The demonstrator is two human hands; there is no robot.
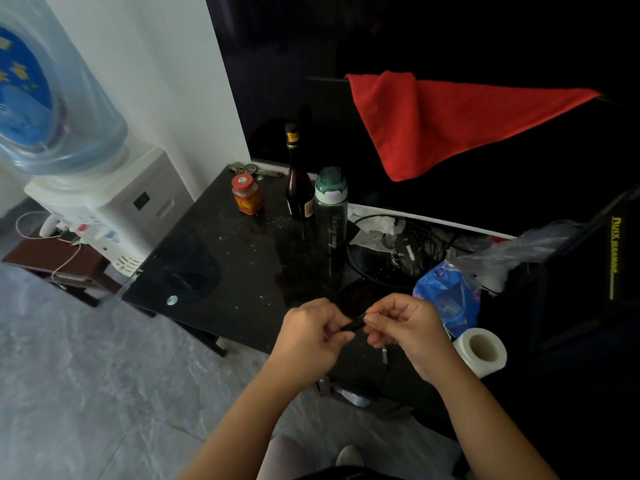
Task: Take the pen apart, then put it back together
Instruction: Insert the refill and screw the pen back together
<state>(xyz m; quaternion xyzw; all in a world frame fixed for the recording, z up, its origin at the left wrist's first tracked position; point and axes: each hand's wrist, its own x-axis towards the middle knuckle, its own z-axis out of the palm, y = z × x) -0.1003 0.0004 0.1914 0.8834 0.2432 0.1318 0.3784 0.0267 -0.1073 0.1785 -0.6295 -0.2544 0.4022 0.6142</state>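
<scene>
A short black pen (354, 324) is held between both hands above the near edge of the black glass table (221, 258). My left hand (311, 336) grips its left end in closed fingers. My right hand (407, 329) pinches the right end with thumb and forefinger. Most of the pen is hidden inside the two fists. A small dark and silver piece (385, 355) shows just below my right hand; I cannot tell whether it lies on the table or hangs from the hand.
On the table stand a red-capped jar (246, 194), a dark glass bottle (298, 181) and a green water bottle (330, 216). Cables, a blue plastic bag (446, 299) and a white tape roll (481, 351) lie at the right. A water dispenser (100, 202) stands left.
</scene>
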